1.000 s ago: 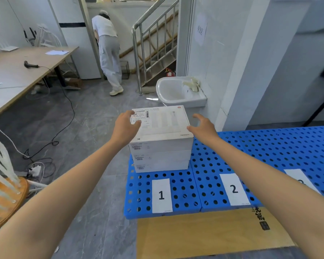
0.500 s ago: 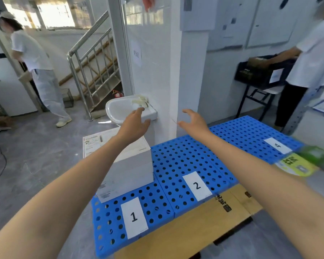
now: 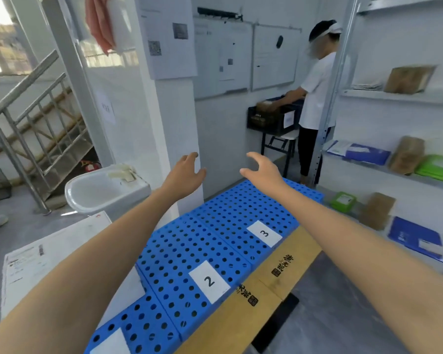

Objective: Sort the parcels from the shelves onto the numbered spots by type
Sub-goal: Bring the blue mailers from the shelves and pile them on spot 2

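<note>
1. Head view: both arms reach forward over the blue perforated panels [image 3: 179, 251]. The left hand [image 3: 187, 172] and right hand [image 3: 262, 169] hang in the air with loosely curled fingers, holding nothing. There is open air between the two hands and above the spots labelled 2 [image 3: 209, 281] and 3 [image 3: 264, 233].
2. The panels' near edge runs along a wooden board [image 3: 241, 310]. Their far edge meets the white pillar [image 3: 174, 123].
3. Half a second ago the left hand was above the white box [image 3: 49, 256]. Now it is well clear of it. The box sits at the lower left, on the first panel, under the left forearm. The view has swung right, bringing the shelves [image 3: 394, 95] into sight.
4. Parcels lie on those shelves: a green parcel [image 3: 436, 167], a brown parcel [image 3: 407, 154] and a blue parcel [image 3: 414, 237], all blurred.
5. Another person [image 3: 317, 93] stands beyond the panels at a black crate [image 3: 269, 118], beside the shelf upright. A sink [image 3: 100, 190] juts out left of the pillar.
</note>
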